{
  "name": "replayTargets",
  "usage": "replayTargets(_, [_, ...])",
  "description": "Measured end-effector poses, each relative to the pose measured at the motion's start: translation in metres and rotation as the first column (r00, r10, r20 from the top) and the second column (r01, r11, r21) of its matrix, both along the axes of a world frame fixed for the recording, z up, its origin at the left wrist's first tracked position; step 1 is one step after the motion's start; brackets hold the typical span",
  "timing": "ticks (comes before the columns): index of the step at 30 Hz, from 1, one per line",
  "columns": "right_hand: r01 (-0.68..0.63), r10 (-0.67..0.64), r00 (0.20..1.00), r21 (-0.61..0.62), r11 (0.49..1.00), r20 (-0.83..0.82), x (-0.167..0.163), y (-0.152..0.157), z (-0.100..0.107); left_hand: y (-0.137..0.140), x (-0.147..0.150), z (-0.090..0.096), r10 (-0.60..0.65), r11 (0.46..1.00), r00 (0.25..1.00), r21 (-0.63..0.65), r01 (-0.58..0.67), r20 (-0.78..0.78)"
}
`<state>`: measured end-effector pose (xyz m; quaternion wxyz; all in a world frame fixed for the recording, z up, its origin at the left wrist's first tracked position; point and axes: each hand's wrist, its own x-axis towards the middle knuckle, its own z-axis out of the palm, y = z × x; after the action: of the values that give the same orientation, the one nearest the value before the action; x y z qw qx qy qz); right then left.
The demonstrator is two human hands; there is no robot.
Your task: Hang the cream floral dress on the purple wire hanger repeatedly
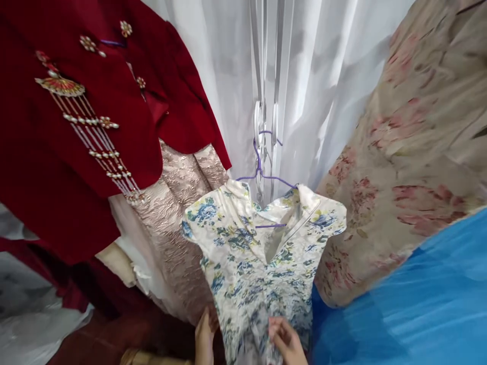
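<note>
A head-worn camera faces forward and angles down, close to a blue-floral dress (243, 266) hanging from the arms of a purple hanger (259, 171), looking over the left hand (204, 338) and right hand (288, 340) toward a white curtain (335, 56)

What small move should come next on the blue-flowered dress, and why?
Perhaps smooth the blue-flowered dress gently downward with the right hand: that hand is at its front, where the fabric looks rumpled, while the left hand is by its side edge.
</note>
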<state>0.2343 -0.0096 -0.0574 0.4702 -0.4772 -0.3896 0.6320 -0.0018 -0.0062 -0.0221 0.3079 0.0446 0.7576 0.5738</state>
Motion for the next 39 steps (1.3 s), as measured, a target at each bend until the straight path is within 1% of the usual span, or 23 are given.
replayTargets(2, [0.003,-0.003,1.0,0.12,0.993,0.005,-0.013,0.022,0.026,-0.034,-0.004,-0.033,-0.049,0.998,0.984,0.049,0.041,0.169])
replayTargets(3, [0.007,-0.01,1.0,0.165,0.986,0.014,-0.019,0.034,0.04,-0.049,0.0,-0.047,-0.093,0.994,0.97,0.071,0.079,0.223])
replayTargets(4, [0.044,-0.049,0.999,0.207,0.977,0.02,-0.025,0.046,0.053,-0.061,0.007,-0.057,-0.151,0.988,0.958,0.081,0.135,0.246])
replayTargets(5, [0.089,-0.099,0.995,0.249,0.964,0.029,-0.03,0.059,0.065,-0.067,0.018,-0.063,-0.224,0.974,0.944,0.077,0.211,0.243])
replayTargets(6, [0.14,-0.158,0.987,0.289,0.947,0.041,-0.034,0.07,0.074,-0.068,0.03,-0.064,-0.314,0.95,0.921,0.081,0.303,0.231])
replayTargets(8, [0.245,-0.286,0.956,0.358,0.901,0.064,-0.041,0.091,0.086,-0.055,0.056,-0.055,-0.514,0.858,0.836,0.131,0.497,0.194])
replayTargets(10, [0.289,-0.359,0.928,0.407,0.866,0.103,-0.045,0.108,0.09,-0.03,0.077,-0.036,-0.638,0.761,0.765,0.217,0.612,0.081])
replayTargets(11, [0.286,-0.374,0.917,0.429,0.857,0.137,-0.045,0.114,0.091,-0.016,0.085,-0.025,-0.675,0.713,0.737,0.261,0.651,0.006])
replayTargets(13, [0.245,-0.386,0.894,0.473,0.846,0.229,-0.045,0.124,0.091,0.009,0.095,-0.006,-0.695,0.651,0.711,0.331,0.683,-0.101])
replayTargets(15, [0.22,-0.421,0.851,0.515,0.828,0.315,-0.045,0.131,0.092,0.027,0.103,0.009,-0.703,0.614,0.7,0.386,0.688,-0.129])
replayTargets(17, [0.226,-0.471,0.805,0.547,0.806,0.36,-0.045,0.136,0.095,0.032,0.111,0.015,-0.724,0.584,0.679,0.418,0.696,-0.119])
replayTargets(19, [0.239,-0.504,0.776,0.563,0.791,0.379,-0.046,0.14,0.1,0.023,0.118,0.014,-0.757,0.554,0.646,0.431,0.712,-0.094])
replayTargets(21, [0.227,-0.485,0.792,0.559,0.797,0.37,-0.049,0.14,0.104,-0.001,0.122,0.005,-0.79,0.538,0.612,0.434,0.722,-0.039])
replayTargets(23, [0.225,-0.427,0.851,0.523,0.822,0.305,-0.053,0.132,0.107,-0.035,0.119,-0.008,-0.812,0.541,0.582,0.424,0.726,0.039])
replayTargets(25, [0.258,-0.379,0.904,0.455,0.853,0.199,-0.057,0.115,0.108,-0.069,0.108,-0.02,-0.815,0.55,0.575,0.4,0.733,0.068])
replayTargets(27, [0.306,-0.373,0.921,0.383,0.871,0.11,-0.06,0.088,0.108,-0.094,0.092,-0.027,-0.797,0.56,0.604,0.365,0.744,-0.006])
replayTargets(29, [0.335,-0.377,0.924,0.34,0.879,0.066,-0.063,0.058,0.106,-0.102,0.076,-0.026,-0.748,0.584,0.647,0.317,0.747,-0.146])
replayTargets(31, [0.343,-0.378,0.925,0.325,0.881,0.048,-0.063,0.028,0.106,-0.096,0.062,-0.015,-0.688,0.603,0.666,0.283,0.746,-0.289])
replayTargets(33, [0.352,-0.38,0.924,0.319,0.88,0.03,-0.064,0.003,0.109,-0.079,0.056,0.004,-0.641,0.585,0.648,0.283,0.76,-0.412])
replayTargets(34, [0.359,-0.383,0.923,0.317,0.878,0.016,-0.065,-0.007,0.112,-0.07,0.056,0.015,-0.62,0.56,0.629,0.298,0.773,-0.469])
replayTargets(36, [0.371,-0.386,0.922,0.311,0.875,-0.012,-0.067,-0.023,0.122,-0.053,0.061,0.038,-0.582,0.483,0.578,0.328,0.812,-0.572])
replayTargets(38, [0.369,-0.375,0.926,0.299,0.88,-0.037,-0.07,-0.033,0.134,-0.042,0.068,0.06,-0.564,0.403,0.531,0.35,0.845,-0.632])
replayTargets(39, [0.361,-0.363,0.931,0.29,0.886,-0.05,-0.071,-0.038,0.14,-0.04,0.071,0.07,-0.571,0.375,0.517,0.358,0.855,-0.638])
